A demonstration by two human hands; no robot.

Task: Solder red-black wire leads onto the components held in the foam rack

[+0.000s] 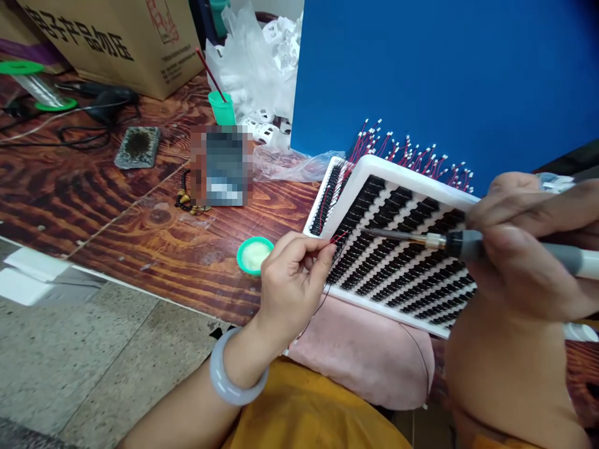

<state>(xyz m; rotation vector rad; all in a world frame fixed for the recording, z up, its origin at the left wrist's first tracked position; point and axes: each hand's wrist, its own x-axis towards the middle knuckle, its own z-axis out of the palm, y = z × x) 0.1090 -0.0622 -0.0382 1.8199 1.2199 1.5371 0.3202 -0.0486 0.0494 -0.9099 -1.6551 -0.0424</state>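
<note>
In the head view, the left hand (292, 268) pinches thin red wires (339, 237) between thumb and forefinger, the other fingers loosely curled. The wires are over the left edge of a white tray (367, 163), their ends pointing towards its rows of small black parts (397, 262). The right hand (519, 249) is closed around the grip of a soldering iron (461, 243), much like a pen; its tip lies just beside the wire ends, with a gap between.

The wires look very light and limp, likely to bend or spring aside if held far back, so a pinch close to the ends seems best. Their stripped tips, if any, are too small to tell. The iron looks stiff and fairly light; its grip is the place to hold, as the metal shaft may be hot. The black parts look small and easily knocked out of line, so the tray is best handled by its plain rim.

Behind the tray stand red leads (412, 159) with white plugs. A green dish (240, 257) sits on the counter (206, 262) near the left hand.
</note>
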